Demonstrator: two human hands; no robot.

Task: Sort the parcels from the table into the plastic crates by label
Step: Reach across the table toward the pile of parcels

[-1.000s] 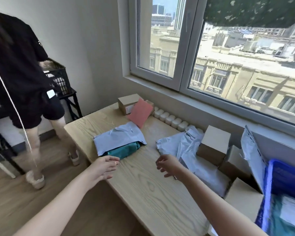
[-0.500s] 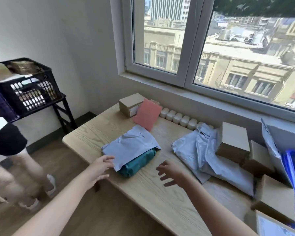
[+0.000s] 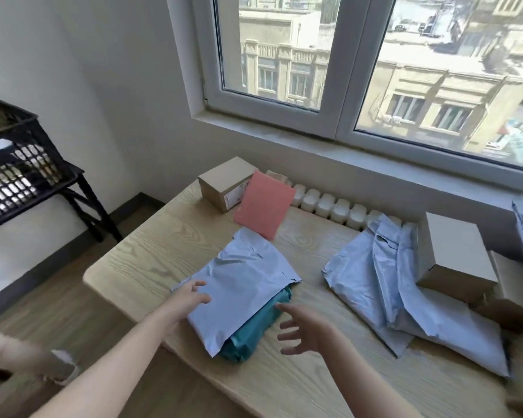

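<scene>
A: Where is the left hand [image 3: 191, 300] found?

B: It is laid on the near left edge of the pale grey mailer [image 3: 245, 282], with the fingers loosely extended. The bag is touched, but no grip or pinch can be made out.

A: And the right hand [image 3: 304, 331]?

B: It is held over the wooden table [image 3: 163, 248] with the fingers spread wide and nothing in them, just beside the teal parcel [image 3: 254, 330].

A: How are those two parcels placed?

B: The teal parcel is covered by the pale grey mailer, so that only its near right side is shown. Both are set close to the table's front edge.

A: What else is seen on the table?

B: A pink envelope [image 3: 264, 205] is propped, tilted, against a small cardboard box [image 3: 225, 182] at the far corner. To the right a heap of crumpled pale mailers [image 3: 375, 282] is spread, and a larger cardboard box [image 3: 453, 251] is set touching it.

A: And the crates?

B: One black plastic crate [image 3: 15, 173] is seen on a black stand [image 3: 85, 203] by the left wall, well apart from the table — its contents cannot be made out.
</scene>
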